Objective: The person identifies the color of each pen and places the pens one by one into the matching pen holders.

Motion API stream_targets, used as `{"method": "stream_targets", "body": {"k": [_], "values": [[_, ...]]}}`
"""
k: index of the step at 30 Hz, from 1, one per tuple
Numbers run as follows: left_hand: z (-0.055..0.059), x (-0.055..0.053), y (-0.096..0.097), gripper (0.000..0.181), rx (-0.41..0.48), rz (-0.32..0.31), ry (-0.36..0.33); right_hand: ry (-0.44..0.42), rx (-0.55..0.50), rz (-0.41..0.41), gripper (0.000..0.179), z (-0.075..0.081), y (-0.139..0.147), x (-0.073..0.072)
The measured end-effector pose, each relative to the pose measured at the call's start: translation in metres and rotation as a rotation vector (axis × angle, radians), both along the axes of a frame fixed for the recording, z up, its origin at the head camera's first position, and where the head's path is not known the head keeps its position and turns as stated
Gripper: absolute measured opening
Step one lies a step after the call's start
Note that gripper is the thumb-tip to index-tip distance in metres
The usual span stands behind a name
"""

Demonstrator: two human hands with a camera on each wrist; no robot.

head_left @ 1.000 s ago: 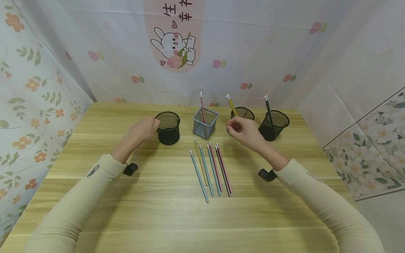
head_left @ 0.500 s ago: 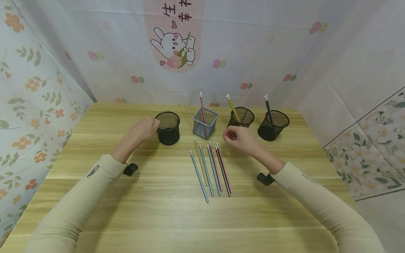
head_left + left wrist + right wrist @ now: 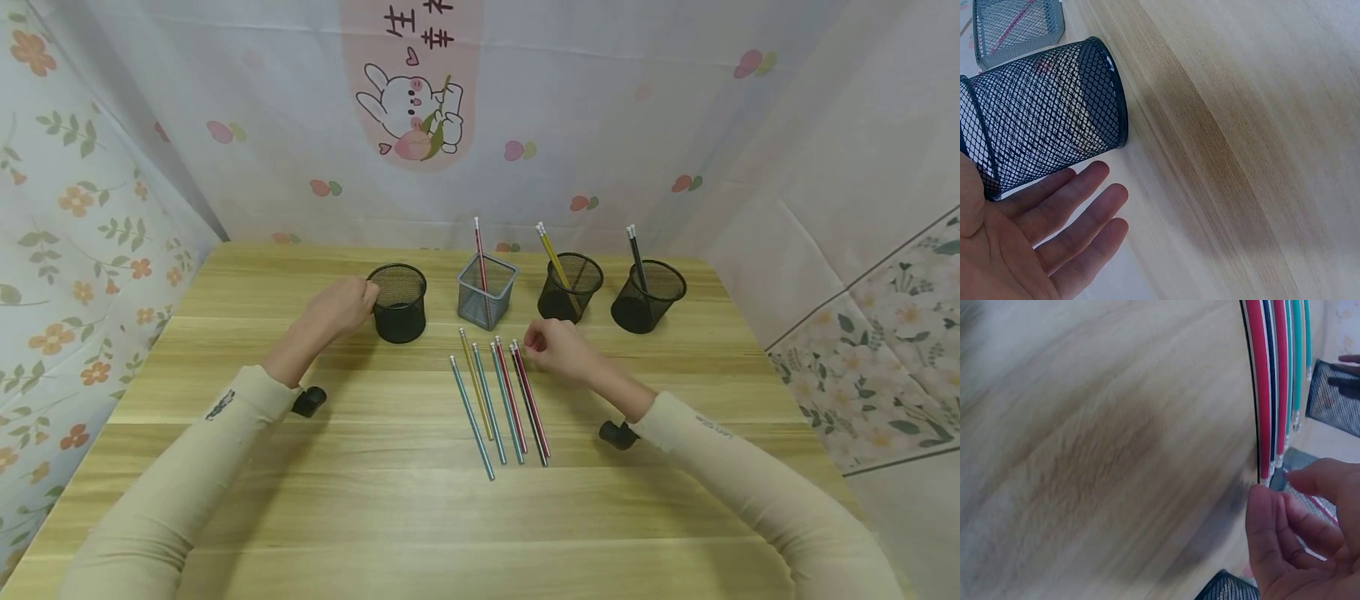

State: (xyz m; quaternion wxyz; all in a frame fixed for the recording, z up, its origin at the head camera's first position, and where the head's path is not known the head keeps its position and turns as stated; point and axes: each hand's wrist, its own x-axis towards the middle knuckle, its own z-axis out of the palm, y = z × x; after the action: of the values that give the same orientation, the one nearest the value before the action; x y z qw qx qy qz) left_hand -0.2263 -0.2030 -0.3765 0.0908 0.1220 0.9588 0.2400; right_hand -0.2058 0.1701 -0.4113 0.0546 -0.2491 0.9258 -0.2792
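Observation:
My left hand [image 3: 343, 307] is at the rim of the leftmost black round mesh pencil cup [image 3: 400, 321], gripping its edge; in the left wrist view the other fingers [image 3: 1094, 215] extend loosely beside the cup's wall. My right hand [image 3: 561, 350] is at the eraser ends of the pencils on the table. In the right wrist view its bent fingers reach the tip of the outermost red pencil [image 3: 1261, 394], thumb and fingertips apart, nothing held between them. Beside it lie a black pencil [image 3: 530, 400], another red pencil [image 3: 512, 396], several blue pencils [image 3: 472, 421] and a yellow pencil [image 3: 477, 387].
A grey square mesh cup [image 3: 486, 304] holds a red pencil. Right of it, one black mesh cup [image 3: 573, 304] holds yellow pencils and another [image 3: 651, 308] holds black ones. Behind the wooden table [image 3: 390, 525] hangs a printed curtain [image 3: 600, 108].
My right hand has moved down and left from the cup with yellow pencils to the pencils lying on the table. The left hand stays at the leftmost cup.

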Motion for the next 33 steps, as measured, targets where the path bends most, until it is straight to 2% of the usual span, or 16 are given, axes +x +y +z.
{"method": "stream_targets", "body": {"k": [9, 14, 23, 33], "values": [[-0.001, -0.001, 0.000, 0.039, -0.014, -0.001, -0.009, -0.071, 0.059, -0.035, 0.012, -0.001, -0.008, 0.002], [0.000, -0.001, 0.000, 0.040, -0.010, 0.006, -0.010, -0.067, 0.104, -0.041, 0.017, 0.000, -0.011, 0.004], [0.000, 0.000, 0.000, 0.040, -0.004, 0.002, 0.003, -0.093, 0.194, -0.111, 0.030, 0.003, -0.021, 0.004], [0.000, 0.000, 0.000, 0.040, -0.007, 0.000, 0.008, -0.141, 0.214, -0.116, 0.045, 0.003, -0.022, 0.002]]}}
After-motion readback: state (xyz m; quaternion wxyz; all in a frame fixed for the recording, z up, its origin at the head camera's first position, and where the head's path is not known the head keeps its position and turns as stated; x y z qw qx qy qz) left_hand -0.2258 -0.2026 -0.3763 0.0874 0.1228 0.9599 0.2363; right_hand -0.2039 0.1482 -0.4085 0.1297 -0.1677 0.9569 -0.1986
